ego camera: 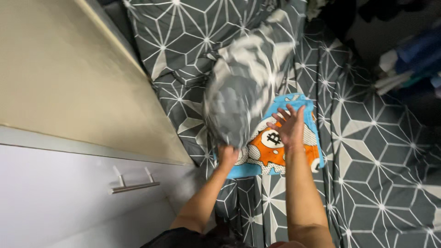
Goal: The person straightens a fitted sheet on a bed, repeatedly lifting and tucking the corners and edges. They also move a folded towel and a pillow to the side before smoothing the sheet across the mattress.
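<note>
Your left hand (227,156) grips the blurred grey pillow (239,96) rising toward frame centre; your right hand (289,128), fingers spread, hovers beside it.

Packages: I see none here.
Labels: none that I can make out.
Signs: none in front of me.
Screens: none anywhere in my view.

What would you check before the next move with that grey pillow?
1. Left hand grips the grey patterned pillow at its lower end: ok.
2. Right hand free, fingers spread: ok.
3. Pillow steady: not ok, it is blurred with motion.
4. Blue and orange cushion lies flat on the bed cover: ok.
5. Pillow apart from the beige headboard: cannot tell.
</note>
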Available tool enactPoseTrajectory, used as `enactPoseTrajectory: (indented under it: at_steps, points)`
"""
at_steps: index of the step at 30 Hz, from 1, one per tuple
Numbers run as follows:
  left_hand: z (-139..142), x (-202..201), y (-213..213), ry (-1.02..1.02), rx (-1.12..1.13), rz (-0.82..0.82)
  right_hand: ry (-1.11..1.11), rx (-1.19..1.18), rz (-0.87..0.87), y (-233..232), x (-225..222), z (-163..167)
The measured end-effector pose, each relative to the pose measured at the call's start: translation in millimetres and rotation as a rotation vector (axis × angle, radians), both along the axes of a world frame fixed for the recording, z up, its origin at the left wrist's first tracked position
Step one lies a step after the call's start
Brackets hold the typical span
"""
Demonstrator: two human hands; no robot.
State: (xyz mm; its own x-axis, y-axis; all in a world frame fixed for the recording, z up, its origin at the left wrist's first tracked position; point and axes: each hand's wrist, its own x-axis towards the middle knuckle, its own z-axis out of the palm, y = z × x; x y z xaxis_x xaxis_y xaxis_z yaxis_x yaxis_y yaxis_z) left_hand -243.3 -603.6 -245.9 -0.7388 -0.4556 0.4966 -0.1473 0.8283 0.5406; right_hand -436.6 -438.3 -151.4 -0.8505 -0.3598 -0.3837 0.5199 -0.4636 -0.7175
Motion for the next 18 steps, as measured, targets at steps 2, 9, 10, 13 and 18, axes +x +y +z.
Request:
enactPoseTrajectory:
  at_steps: [2, 9, 10, 13, 18]
  points:
    - [-15.8, 24.1, 24.1, -0.029, -0.081, -0.073, -0.065, 0.060, 0.064, 21.7, -5.3, 2.5]
    - [-2.5, 76.8, -1.2, -1.190, 0.359, -0.371, 0.193, 0.565, 0.213, 78.0, -1.6, -46.7]
    - [4.9, 71.4, -14.8, -1.277, 0.350, -0.272, 0.203, 0.554, 0.170, 88.2, 2.8, -50.7]
    - [27.7, 25.2, -43.5, -0.778, 0.315, 0.093, 0.170, 0.531, 0.042, 114.8, 18.8, -51.9]
    - [66.9, -82.4, -38.4, -0.328, 0.572, -0.062, 0.044, 0.677, -0.124, 131.3, 46.0, -28.8]
